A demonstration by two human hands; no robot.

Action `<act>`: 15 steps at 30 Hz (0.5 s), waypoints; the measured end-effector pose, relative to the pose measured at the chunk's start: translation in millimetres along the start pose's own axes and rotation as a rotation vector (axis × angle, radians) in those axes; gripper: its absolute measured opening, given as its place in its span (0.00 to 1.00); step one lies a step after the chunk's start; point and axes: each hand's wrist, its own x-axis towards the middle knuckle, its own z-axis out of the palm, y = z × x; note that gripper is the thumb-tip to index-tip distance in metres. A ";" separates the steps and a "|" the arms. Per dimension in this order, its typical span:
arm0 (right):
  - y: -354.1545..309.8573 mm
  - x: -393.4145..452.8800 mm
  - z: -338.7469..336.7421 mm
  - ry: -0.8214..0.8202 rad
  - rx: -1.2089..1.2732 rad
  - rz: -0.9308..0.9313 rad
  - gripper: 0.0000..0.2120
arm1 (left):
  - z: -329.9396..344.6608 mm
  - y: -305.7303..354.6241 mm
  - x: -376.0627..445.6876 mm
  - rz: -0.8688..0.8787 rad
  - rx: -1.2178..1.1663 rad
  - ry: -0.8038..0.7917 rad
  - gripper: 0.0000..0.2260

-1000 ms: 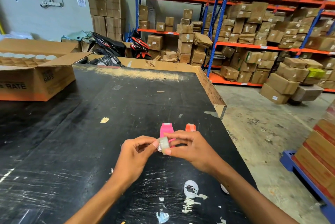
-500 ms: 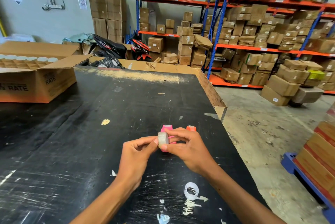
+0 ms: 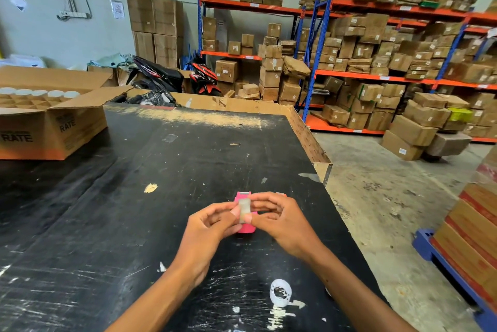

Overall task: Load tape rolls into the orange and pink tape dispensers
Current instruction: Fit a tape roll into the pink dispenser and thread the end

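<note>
A small clear tape roll [image 3: 244,210] stands on edge between my two hands above the black table [image 3: 134,197]. My left hand [image 3: 207,226] pinches its left side with thumb and fingertips. My right hand [image 3: 279,220] pinches its right side. Directly behind and under the roll lies the pink tape dispenser [image 3: 246,226], partly hidden by my fingers. Only a sliver of the orange tape dispenser [image 3: 281,194] shows past my right fingers. A second clear tape roll [image 3: 280,292] lies flat on the table near my right forearm.
An open cardboard box [image 3: 53,127] with white-capped items sits at the table's far left. The table's right edge [image 3: 322,167] drops to a concrete floor. A blue pallet with stacked cartons [image 3: 468,245] stands to the right. Shelves of boxes and parked scooters fill the background.
Both hands have turned the roll from a tilted, face-on pose to edge-on. They have stayed over the pink dispenser, and the orange dispenser is more hidden.
</note>
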 end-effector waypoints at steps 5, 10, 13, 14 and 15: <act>5.2 9.6 -1.5 0.000 -0.082 0.045 0.16 | 3.5 -7.5 15.1 0.006 0.032 0.049 0.06; 7.7 30.2 -4.1 0.049 -0.166 0.088 0.15 | 5.9 -13.9 35.5 0.045 0.084 0.025 0.08; 11.1 45.4 -3.3 0.075 -0.223 0.109 0.15 | 3.9 -20.8 52.7 0.064 0.151 0.041 0.07; 12.1 50.2 -3.6 0.074 -0.237 0.116 0.14 | 3.1 -22.1 57.4 0.059 0.161 0.032 0.07; 13.4 55.3 -3.9 0.076 -0.252 0.130 0.13 | 1.8 -23.8 62.5 0.045 0.162 0.019 0.07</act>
